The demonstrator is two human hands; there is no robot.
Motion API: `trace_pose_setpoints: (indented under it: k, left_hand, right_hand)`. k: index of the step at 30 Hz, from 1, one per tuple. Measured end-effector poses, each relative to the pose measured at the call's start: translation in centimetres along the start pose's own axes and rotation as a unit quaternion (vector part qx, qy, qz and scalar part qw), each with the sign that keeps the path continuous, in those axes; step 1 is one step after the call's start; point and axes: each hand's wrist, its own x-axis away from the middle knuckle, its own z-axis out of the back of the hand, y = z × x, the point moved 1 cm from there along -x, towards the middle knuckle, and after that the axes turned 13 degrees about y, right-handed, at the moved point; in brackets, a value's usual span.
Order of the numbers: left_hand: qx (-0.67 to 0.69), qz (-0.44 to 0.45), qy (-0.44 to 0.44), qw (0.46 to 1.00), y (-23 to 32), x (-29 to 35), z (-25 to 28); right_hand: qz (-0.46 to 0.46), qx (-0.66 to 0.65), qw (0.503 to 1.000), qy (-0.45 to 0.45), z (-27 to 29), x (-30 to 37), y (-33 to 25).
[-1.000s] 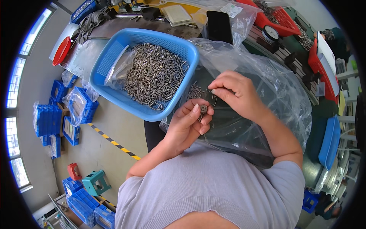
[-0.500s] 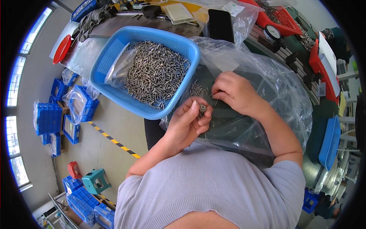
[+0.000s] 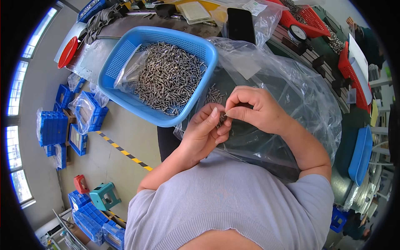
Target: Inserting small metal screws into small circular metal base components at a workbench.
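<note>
In the head view, the person works over a clear plastic bag (image 3: 291,96) spread across a dark round container, with a blue basket (image 3: 121,54) of small metal screws (image 3: 168,77) just to the left of it. The left hand (image 3: 204,133) comes up from the lower edge, palm partly turned inward, fingers curled together around a small dark metal part (image 3: 222,119) that shows between them. The right hand (image 3: 256,110) arches over it from the right, wrist bent, thumb and forefinger pinched shut at the same spot; what they pinch is too small to tell. The two hands touch there, above a small scatter of screws lying in the bag. To do this fitting well, the left hand should probably keep the part steady and low over the bag, so anything dropped lands inside it, while the right hand lines up its piece squarely before pressing or turning. Both forearms are bent at the elbows, which keeps the work close to the body and near the basket.
</note>
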Motion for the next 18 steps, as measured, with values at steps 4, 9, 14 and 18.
trace_pose_setpoints:
  k: [4, 9, 14, 18]
  left_hand:
    - [0.002, 0.005, 0.006, 1.000, -0.01, 0.03, 0.00]
    - [0.008, 0.010, 0.003, 1.000, 0.04, 0.06, 0.06]
    - [0.010, 0.012, 0.004, 1.000, 0.06, -0.01, 0.10]
    - [0.012, 0.013, 0.007, 1.000, 0.15, -0.02, -0.02]
  right_hand:
    - [0.008, 0.005, 1.000, 0.004, -0.16, 0.11, 0.00]
    - [0.035, 0.026, 0.999, 0.012, -0.23, 0.13, -0.16]
    - [0.028, 0.025, 0.999, 0.013, -0.22, 0.12, -0.17]
    - [0.023, 0.029, 0.999, 0.005, -0.21, 0.07, -0.06]
